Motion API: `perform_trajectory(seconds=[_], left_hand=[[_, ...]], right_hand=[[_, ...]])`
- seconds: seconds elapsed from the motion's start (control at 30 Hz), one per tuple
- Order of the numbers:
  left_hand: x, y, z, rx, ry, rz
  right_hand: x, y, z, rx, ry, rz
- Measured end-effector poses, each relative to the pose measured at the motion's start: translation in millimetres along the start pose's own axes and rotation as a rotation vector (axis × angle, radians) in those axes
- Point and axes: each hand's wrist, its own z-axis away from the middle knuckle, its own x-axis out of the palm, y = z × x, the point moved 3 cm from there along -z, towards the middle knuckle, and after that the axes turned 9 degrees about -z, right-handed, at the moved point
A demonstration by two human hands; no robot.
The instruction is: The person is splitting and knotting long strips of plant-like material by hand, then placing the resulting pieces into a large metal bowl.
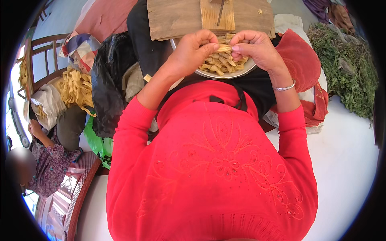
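Observation:
My left hand [197, 49] and my right hand [256, 48] face each other, the thumb and fingers of each pinching one end of a pale yellow dried strip [224, 48]. Directly beneath is a round metal bowl [224, 76] on my lap. Short, twisted yellow pieces [221, 67] of similar material fill it. My hands and the board hide part of its rim. Just beyond the hands, a wooden board [175, 19] reaches over the bowl's far side. A narrower wood piece [217, 18] lies on it, with a thin metal rod [221, 13] at its top.
Long yellow strips [77, 86] spill near a white sack [48, 104] at left, beside a black plastic bag [107, 81]. Another person [48, 168] sits there. A red cloth [297, 60] lies close to my right wrist, and a heap of green plants [346, 66] farther right.

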Motion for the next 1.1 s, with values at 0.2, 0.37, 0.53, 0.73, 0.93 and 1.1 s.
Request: perform_trajectory(seconds=[0.2,0.37,0.53,0.73,0.93,1.1], left_hand=[[-26,-2,-33,0.034,-0.037,-0.011],[-41,-4,-60,0.118,0.037,-0.114],[-41,-16,-76,0.070,0.120,-0.259],[-44,-25,-73,0.168,0.361,-0.755],[-16,-17,-31,-0.018,0.201,-0.328],[36,0,-8,-0.263,-0.088,0.534]], right_hand=[[-9,-11,-16,-0.248,0.222,0.177],[-21,-7,-33,-0.362,0.337,0.228],[-23,1,-45,-0.397,0.373,0.486],[-19,1,-37,-0.627,0.397,1.054],[27,-3,-6,-0.992,0.567,1.249],[34,8,-14,-0.748,0.609,0.995]])
